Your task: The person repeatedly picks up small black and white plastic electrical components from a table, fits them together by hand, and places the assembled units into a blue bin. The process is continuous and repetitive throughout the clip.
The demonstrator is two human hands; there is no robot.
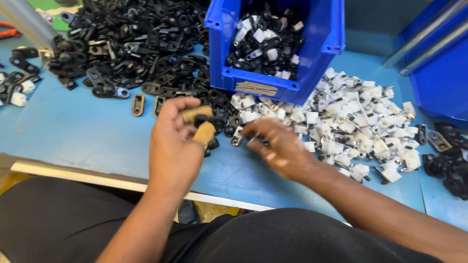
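My left hand [175,146] hovers over the blue tabletop [83,131], fingers curled, two of them wrapped in tan tape, pinching a small black clip [213,122]. My right hand [278,146] is blurred just to its right, fingers closed on a small metal-and-white piece at the edge of a heap of white clips [360,126]. A large heap of black clips [141,44] lies at the back left. A blue bin [273,87] at the back centre holds black clips fitted with white pieces.
A grey metal post [27,22] stands at the far left, with a few loose clips [17,90] below it. More black parts [446,156] lie at the right edge, beneath another blue bin [441,78]. The table's metal front edge [87,178] runs above my dark lap.
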